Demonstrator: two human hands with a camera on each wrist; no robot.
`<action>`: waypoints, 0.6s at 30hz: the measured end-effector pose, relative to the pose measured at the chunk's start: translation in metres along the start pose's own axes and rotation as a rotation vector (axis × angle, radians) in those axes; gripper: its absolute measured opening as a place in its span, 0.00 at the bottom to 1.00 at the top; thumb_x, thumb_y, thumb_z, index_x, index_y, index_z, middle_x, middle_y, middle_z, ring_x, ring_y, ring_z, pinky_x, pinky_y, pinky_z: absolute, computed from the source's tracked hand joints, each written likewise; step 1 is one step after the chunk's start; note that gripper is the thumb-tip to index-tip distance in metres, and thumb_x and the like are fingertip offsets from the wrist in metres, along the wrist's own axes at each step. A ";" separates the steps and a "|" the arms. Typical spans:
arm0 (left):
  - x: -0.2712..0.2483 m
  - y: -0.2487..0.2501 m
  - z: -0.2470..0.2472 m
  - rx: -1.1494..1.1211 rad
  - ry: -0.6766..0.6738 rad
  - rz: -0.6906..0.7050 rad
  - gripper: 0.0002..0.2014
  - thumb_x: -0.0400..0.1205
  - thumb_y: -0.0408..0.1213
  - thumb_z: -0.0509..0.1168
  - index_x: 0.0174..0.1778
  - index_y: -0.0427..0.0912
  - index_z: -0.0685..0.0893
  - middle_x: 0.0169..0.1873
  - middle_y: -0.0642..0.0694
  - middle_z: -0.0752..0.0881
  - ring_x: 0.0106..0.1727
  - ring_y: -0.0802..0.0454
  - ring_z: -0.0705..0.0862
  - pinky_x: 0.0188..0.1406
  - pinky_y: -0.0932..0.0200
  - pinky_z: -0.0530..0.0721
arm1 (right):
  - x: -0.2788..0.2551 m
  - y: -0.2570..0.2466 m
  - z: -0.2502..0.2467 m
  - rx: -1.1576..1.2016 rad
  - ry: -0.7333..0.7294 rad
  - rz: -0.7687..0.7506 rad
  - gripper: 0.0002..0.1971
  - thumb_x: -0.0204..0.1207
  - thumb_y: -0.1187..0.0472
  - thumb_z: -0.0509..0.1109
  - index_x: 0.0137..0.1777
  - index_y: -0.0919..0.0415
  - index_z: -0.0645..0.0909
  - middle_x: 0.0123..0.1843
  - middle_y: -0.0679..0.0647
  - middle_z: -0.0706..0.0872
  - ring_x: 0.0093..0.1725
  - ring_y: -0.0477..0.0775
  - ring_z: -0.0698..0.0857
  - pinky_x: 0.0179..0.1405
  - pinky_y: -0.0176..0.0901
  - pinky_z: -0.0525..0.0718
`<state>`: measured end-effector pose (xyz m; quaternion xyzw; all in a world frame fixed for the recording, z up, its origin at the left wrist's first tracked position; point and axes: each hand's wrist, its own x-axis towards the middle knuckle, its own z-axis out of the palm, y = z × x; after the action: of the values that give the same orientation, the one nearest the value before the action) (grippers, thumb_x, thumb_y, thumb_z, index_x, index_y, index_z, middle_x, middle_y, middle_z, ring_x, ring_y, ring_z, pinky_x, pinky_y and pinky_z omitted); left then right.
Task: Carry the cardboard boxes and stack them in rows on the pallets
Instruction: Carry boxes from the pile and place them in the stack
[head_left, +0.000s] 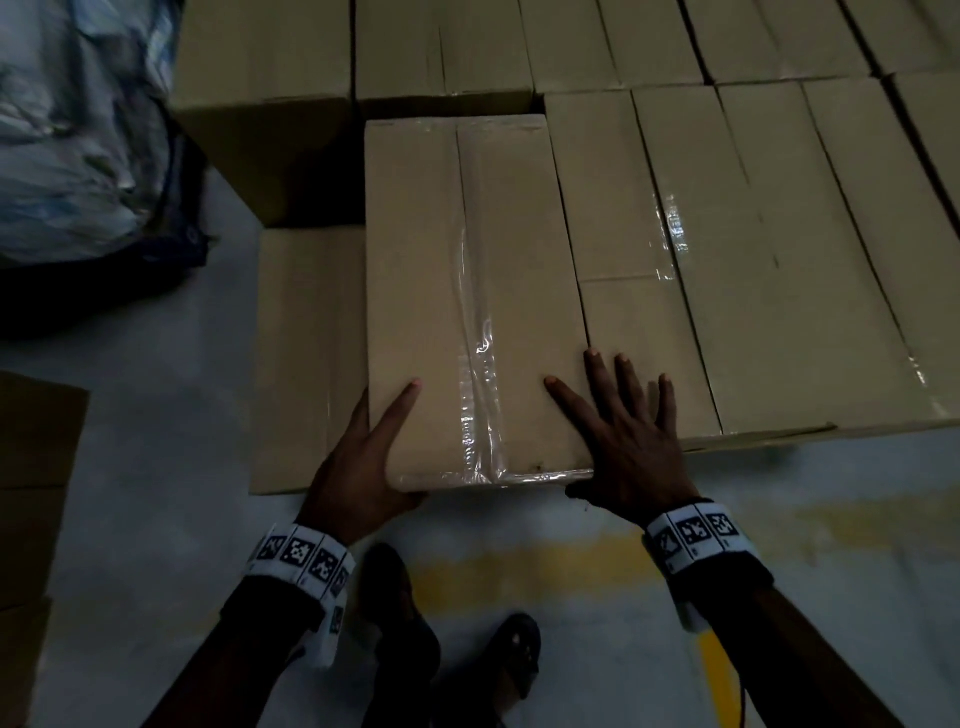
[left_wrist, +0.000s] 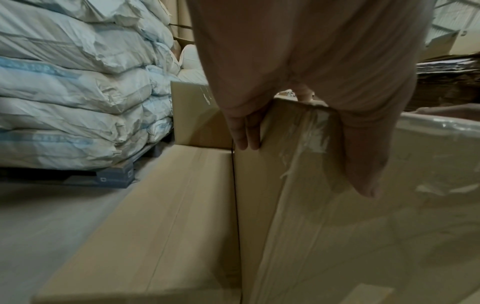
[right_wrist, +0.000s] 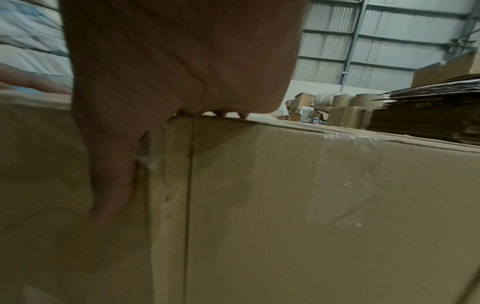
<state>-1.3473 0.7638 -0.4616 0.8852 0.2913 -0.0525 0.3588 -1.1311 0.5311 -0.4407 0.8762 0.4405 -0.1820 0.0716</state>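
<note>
At your ten o'clock, you have a pile of pale blue-white sacks (head_left: 67, 130) stacked in layers on a dark blue pallet (left_wrist: 114, 179), which sits on the grey floor (head_left: 156, 415). A worn yellow floor stripe (head_left: 519, 571) runs across at your six o'clock, just ahead of your dark sandals (head_left: 514, 654). Far off at two o'clock, flattened cardboard sheets (right_wrist: 426, 115) lie piled below a corrugated metal wall (right_wrist: 389, 41).

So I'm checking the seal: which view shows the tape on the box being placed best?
The head view: the tape strip runs down the whole top of the box. The left wrist view shows only its crinkled end; the right wrist view shows tape on the neighbouring box.
</note>
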 end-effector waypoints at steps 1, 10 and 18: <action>0.003 0.000 -0.001 -0.002 -0.001 0.001 0.70 0.60 0.43 0.89 0.85 0.79 0.45 0.89 0.50 0.52 0.88 0.47 0.60 0.80 0.56 0.63 | 0.003 0.002 -0.002 -0.007 -0.011 -0.005 0.77 0.52 0.33 0.88 0.89 0.35 0.32 0.91 0.55 0.30 0.90 0.66 0.34 0.82 0.75 0.35; 0.009 0.002 0.003 -0.023 0.015 -0.002 0.69 0.62 0.42 0.89 0.86 0.77 0.45 0.88 0.47 0.51 0.88 0.46 0.59 0.79 0.57 0.62 | 0.019 0.024 -0.017 -0.060 -0.085 -0.135 0.80 0.53 0.42 0.91 0.87 0.35 0.26 0.89 0.55 0.23 0.89 0.64 0.30 0.88 0.70 0.42; 0.003 0.003 0.015 -0.100 0.100 -0.041 0.67 0.64 0.38 0.87 0.86 0.77 0.47 0.89 0.46 0.53 0.87 0.50 0.58 0.76 0.68 0.60 | 0.024 0.024 -0.029 -0.055 -0.179 -0.188 0.78 0.57 0.32 0.85 0.85 0.37 0.20 0.85 0.57 0.16 0.85 0.66 0.21 0.83 0.67 0.29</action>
<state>-1.3411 0.7537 -0.4717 0.8616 0.3290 -0.0010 0.3865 -1.0908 0.5429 -0.4237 0.8092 0.5172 -0.2530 0.1173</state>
